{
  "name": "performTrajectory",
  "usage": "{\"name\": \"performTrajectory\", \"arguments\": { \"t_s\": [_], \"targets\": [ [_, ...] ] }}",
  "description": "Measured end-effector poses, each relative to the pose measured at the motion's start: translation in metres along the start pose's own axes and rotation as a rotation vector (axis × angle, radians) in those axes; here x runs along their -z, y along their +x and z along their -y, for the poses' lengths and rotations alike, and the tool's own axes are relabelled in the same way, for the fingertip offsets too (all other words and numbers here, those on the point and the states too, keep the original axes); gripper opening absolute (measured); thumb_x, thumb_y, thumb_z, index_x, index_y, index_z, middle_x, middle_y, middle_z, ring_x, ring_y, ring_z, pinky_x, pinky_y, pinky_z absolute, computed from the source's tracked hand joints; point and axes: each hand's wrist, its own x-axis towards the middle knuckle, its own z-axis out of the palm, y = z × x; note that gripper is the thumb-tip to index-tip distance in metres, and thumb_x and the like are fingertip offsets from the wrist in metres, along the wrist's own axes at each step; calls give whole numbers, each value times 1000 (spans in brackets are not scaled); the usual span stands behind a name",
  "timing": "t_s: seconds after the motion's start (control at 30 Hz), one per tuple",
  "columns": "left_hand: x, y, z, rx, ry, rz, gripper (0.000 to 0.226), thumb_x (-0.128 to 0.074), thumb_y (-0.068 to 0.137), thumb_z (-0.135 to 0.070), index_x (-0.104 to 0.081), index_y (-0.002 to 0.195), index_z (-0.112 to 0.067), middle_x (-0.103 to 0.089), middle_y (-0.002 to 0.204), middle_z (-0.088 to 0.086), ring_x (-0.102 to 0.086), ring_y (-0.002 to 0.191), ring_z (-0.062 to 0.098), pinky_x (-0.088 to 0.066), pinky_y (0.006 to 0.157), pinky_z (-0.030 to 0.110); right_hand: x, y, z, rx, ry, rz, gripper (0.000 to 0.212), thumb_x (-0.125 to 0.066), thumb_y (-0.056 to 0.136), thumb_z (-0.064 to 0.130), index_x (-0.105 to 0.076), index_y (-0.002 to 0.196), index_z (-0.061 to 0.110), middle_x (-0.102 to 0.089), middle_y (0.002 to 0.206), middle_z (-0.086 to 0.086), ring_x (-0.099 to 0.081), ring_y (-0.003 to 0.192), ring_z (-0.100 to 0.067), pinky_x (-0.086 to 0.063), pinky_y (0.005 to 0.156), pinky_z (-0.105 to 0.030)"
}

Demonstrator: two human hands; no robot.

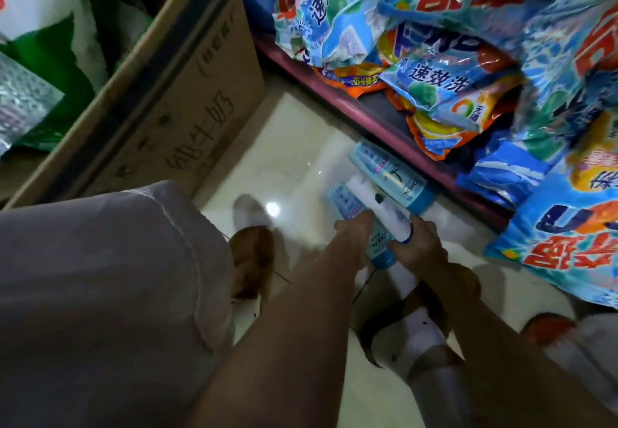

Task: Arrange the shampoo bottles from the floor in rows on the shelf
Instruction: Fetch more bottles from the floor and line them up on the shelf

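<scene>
Three shampoo bottles lie side by side on the pale tiled floor (294, 146), just in front of the shelf's dark red bottom edge (361, 110). The far light blue bottle (396, 178) rests untouched against that edge. My left hand (351, 232) closes over the near light blue bottle (346, 202). My right hand (423, 247) grips the lower end of the white bottle (374, 202), which lies between the two blue ones. The floor under my hands is hidden.
Blue and orange detergent bags (444, 73) fill the low shelf and hang over its edge at the right. A big cardboard box (187, 93) stands at the left. My feet in brown slippers (250, 260) are on the floor beside the bottles.
</scene>
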Motion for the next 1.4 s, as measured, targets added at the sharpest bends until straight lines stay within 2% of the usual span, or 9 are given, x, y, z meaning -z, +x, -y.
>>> {"name": "performTrajectory", "arguments": {
  "t_s": [0.2, 0.33, 0.43, 0.53, 0.63, 0.8, 1.0, 1.17, 1.4],
  "targets": [
    [15, 17, 25, 46, -16, -33, 61, -64, 87, -29, -39, 136, -2, -52, 130, 20, -57, 112, 33, -49, 94, 42, -26, -12, -3, -28, 157, 98, 56, -72, 82, 22, -47, 126, -1, -53, 125, -21, -52, 115, -35, -46, 95, -38],
    [30, 17, 30, 53, 22, 46, 52, -62, 90, -26, -46, 134, -3, -56, 130, 16, -61, 98, 25, -52, 71, 30, -47, -24, -2, -52, 311, 94, 56, -76, 78, 26, -54, 122, 0, -59, 118, -16, -60, 103, -27, -56, 80, -39],
    [34, 14, 30, 54, 107, 29, 62, -69, 83, -33, -43, 133, -7, -57, 122, 11, -58, 80, 16, -49, 60, 26, -56, -28, 4, -111, 418, 143, 52, -69, 82, 35, -54, 124, 9, -59, 111, -3, -54, 84, -11, -39, 57, -14],
    [35, 12, 32, 35, 152, 13, 63, -70, 82, -37, -46, 132, -7, -58, 102, 6, -55, 69, 12, -47, 49, 22, -64, -30, 12, -143, 450, 161, 42, -60, 89, 38, -54, 123, 14, -61, 115, -5, -53, 86, -13, -41, 64, -18],
    [35, 11, 32, 19, 219, 56, 65, -67, 82, -45, -45, 133, -10, -59, 96, 2, -53, 74, 11, -43, 59, 21, -66, -31, 23, -207, 509, 129, 36, -53, 95, 31, -51, 124, 9, -59, 118, -10, -53, 93, -18, -43, 78, -27],
    [25, 11, 39, 19, 214, 29, 81, -80, 67, -46, -46, 129, -5, -63, 110, 10, -59, 84, 19, -50, 64, 25, -63, -45, 25, -32, 501, 212, 43, -56, 93, 30, -41, 131, 15, -52, 103, 3, -47, 77, 3, -39, 47, -1],
    [31, 15, 48, -52, 45, 83, 65, -79, 72, -34, -52, 124, -7, -64, 115, 17, -62, 102, 31, -51, 90, 50, -46, -60, 33, 103, 336, 210, 61, -55, 92, 32, -26, 144, 20, -48, 130, -8, -54, 111, -21, -48, 82, -28],
    [37, 3, 47, -115, -53, 173, 50, -69, 81, -29, -57, 123, -3, -62, 120, 20, -59, 112, 34, -47, 97, 51, -34, -86, 49, 127, 227, 140, 72, -45, 98, 30, 2, 151, 19, -34, 139, -15, -50, 118, -29, -48, 88, -36],
    [53, -47, 43, -204, -142, 342, 28, -62, 88, -24, -60, 112, -9, -66, 98, 12, -63, 96, 25, -50, 90, 38, 6, -138, 68, 218, 125, 38, 73, -47, 94, 34, -5, 152, 21, -34, 145, -12, -45, 126, -30, -44, 99, -40]
  ]
}}
